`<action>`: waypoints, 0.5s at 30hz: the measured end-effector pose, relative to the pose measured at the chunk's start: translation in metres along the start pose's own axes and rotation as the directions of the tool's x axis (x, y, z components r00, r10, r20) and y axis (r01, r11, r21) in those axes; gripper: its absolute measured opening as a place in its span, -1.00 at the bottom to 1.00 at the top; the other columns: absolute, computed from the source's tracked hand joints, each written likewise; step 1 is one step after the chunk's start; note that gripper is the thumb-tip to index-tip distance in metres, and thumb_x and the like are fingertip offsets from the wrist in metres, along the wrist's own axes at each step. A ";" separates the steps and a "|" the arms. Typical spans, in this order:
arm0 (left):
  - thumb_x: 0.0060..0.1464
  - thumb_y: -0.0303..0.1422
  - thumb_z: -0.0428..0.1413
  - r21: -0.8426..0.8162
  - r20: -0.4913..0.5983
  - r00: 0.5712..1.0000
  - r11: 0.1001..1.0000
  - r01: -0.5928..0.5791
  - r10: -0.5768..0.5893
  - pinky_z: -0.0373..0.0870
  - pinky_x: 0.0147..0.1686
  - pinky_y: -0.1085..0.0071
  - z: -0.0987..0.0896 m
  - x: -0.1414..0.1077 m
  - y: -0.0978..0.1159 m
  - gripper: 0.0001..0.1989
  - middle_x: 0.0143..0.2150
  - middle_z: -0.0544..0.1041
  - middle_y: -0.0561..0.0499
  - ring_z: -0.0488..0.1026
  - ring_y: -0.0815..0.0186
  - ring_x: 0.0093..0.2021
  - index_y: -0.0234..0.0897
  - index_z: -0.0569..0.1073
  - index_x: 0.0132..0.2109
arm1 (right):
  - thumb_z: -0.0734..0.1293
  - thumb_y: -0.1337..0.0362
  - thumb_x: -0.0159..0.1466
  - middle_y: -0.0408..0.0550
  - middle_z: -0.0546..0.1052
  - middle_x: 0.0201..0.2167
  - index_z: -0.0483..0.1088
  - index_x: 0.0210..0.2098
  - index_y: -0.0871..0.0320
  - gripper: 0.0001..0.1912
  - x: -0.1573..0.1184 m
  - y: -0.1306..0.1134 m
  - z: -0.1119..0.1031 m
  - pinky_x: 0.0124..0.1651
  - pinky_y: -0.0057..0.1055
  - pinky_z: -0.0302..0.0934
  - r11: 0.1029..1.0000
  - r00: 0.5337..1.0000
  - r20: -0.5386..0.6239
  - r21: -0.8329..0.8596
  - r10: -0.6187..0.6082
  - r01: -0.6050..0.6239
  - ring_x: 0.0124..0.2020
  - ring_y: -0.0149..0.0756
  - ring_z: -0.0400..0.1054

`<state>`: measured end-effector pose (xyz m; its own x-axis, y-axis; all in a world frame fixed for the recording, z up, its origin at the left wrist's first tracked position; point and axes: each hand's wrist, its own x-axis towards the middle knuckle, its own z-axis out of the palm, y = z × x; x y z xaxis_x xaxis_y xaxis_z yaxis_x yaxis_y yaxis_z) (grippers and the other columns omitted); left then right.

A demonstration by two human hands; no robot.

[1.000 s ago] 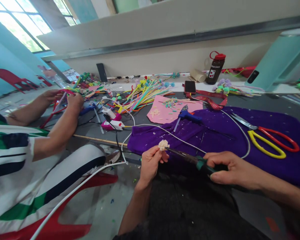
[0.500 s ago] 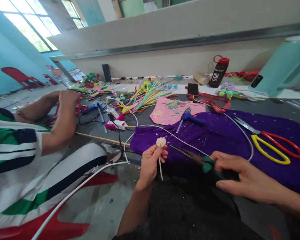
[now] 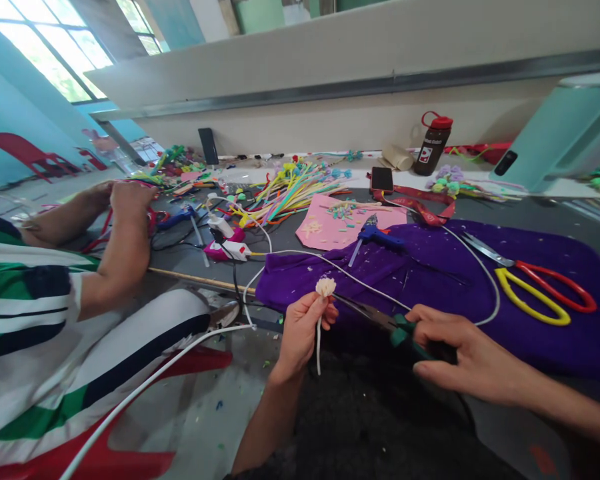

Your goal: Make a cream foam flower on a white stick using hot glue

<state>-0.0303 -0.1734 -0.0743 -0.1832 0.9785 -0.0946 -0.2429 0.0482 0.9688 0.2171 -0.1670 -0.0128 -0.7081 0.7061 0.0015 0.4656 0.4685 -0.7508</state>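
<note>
Between thumb and fingers, my left hand pinches a small cream fluffy flower on a pale stem that hangs below the fist. My right hand is wrapped round the dark green handles of a pair of scissors. Their long dark blades point left, with the tips at the lower right side of the flower; whether they touch it I cannot tell. Under and behind the hands lies a purple cloth, sprinkled with pale bits.
On the cloth lie a blue glue gun and red-and-yellow scissors. Behind are pink paper, colourful pipe cleaners, a phone, a bottle and a teal jug. A white cable crosses the cloth. A co-worker sits at left.
The scissors and my right hand have moved left, bringing the blade tips up to the flower. The flower is turned slightly in my left hand. The view has shifted a little.
</note>
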 end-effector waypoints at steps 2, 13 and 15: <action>-0.03 -0.25 0.13 0.014 0.007 1.000 1.000 -0.012 0.012 0.20 -0.62 0.58 0.000 0.000 0.000 -0.79 -0.56 0.46 0.04 0.31 0.48 -0.60 -0.33 0.48 -0.43 | 0.30 0.37 0.07 -0.12 0.30 -0.38 0.16 -0.56 0.16 -0.82 0.000 0.000 0.000 -0.32 -0.44 0.09 1.000 1.000 0.003 -0.001 0.002 -0.002 -0.37 -0.36 0.19; 0.01 -0.23 0.08 0.155 0.042 0.997 0.985 -0.069 0.063 0.22 -0.57 0.55 0.000 0.000 0.002 -0.75 -0.55 0.45 0.03 0.32 0.45 -0.56 -0.32 0.47 -0.48 | 0.30 0.38 0.06 -0.11 0.30 -0.37 0.18 -0.55 0.16 -0.84 0.002 0.002 0.000 -0.27 -0.43 0.10 1.000 1.000 0.010 -0.030 0.010 -0.009 -0.30 -0.32 0.21; 0.02 -0.24 0.07 0.173 0.051 0.996 0.982 -0.080 0.072 0.23 -0.56 0.55 -0.001 0.000 0.002 -0.75 -0.54 0.45 0.02 0.32 0.44 -0.55 -0.32 0.47 -0.47 | 0.30 0.38 0.06 -0.11 0.29 -0.37 0.18 -0.54 0.16 -0.83 0.003 0.002 0.000 -0.27 -0.43 0.10 0.999 1.000 0.016 -0.029 0.013 -0.013 -0.31 -0.33 0.20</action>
<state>-0.0320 -0.1731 -0.0730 -0.1512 0.9884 -0.0126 -0.0588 0.0037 0.9983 0.2163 -0.1640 -0.0139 -0.7101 0.7038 -0.0190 0.4901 0.4748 -0.7310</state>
